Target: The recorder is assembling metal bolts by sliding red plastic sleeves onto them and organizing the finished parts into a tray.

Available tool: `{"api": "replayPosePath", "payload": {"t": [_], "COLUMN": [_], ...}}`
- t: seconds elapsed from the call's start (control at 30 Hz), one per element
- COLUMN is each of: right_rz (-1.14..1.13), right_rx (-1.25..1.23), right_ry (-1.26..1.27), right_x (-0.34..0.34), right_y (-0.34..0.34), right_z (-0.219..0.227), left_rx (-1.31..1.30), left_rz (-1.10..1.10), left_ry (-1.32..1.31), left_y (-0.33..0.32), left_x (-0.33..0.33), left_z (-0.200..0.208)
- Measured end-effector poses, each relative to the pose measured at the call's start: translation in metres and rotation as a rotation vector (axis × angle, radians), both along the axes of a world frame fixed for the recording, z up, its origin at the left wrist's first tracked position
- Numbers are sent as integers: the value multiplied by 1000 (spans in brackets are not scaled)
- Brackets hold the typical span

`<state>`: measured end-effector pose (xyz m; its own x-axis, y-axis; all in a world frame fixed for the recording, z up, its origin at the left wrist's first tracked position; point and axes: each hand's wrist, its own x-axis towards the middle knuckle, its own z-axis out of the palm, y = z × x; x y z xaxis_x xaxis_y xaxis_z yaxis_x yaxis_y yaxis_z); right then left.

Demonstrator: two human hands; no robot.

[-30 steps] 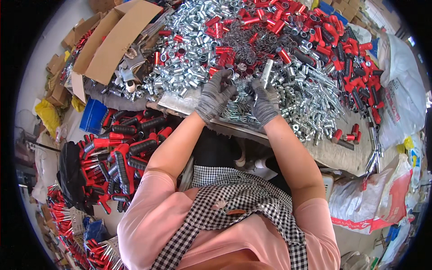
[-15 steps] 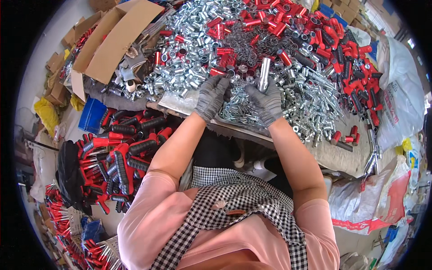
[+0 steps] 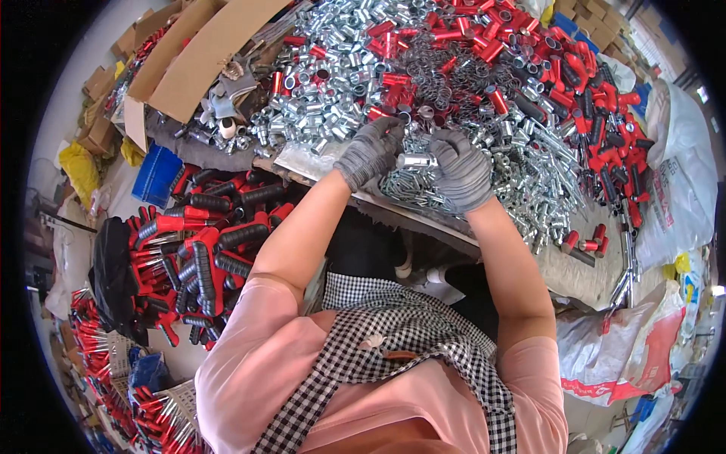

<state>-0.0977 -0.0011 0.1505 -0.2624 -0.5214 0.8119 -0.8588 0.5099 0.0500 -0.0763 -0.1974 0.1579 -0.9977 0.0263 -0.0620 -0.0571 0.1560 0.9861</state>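
Note:
In my gloved right hand lies a shiny silver metal tube, its free end pointing left. The fingers of that hand are curled in over the parts heap. My gloved left hand is just left of the tube, apart from the other hand. Its fingers are bent together at the edge of the heap, and whatever they may pinch is too small to make out. Below the hands is a tray of small metal pins. Dark wire springs and silver sleeves are piled beyond.
Red tubes and red-and-black handles cover the far right of the bench. A cardboard box stands at the far left. More red-and-black handles fill the space by my left arm. White sacks flank the right side.
The silver tube has swung from upright to lying leftward in my right hand, whose fingers have curled inward. My left hand has stayed beside the heap, with its fingers slightly shifted.

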Motion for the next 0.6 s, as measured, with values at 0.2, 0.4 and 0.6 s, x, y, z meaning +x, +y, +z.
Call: {"api": "replayPosePath", "payload": {"t": [0.2,0.4,0.6], "right_rz": [-288,81,303], "right_rx": [-416,-891,-1035], "right_ry": [-935,-1166,-1211], "right_x": [12,14,13], "right_y": [-24,-31,-28], "right_z": [0,-17,-7], "left_rx": [596,588,836], "left_rz": [52,47,-86], "left_ry": [168,313,139], "left_y": [14,23,19], "left_x": [-4,-9,-12], "left_z": [-22,-35,-38]}}
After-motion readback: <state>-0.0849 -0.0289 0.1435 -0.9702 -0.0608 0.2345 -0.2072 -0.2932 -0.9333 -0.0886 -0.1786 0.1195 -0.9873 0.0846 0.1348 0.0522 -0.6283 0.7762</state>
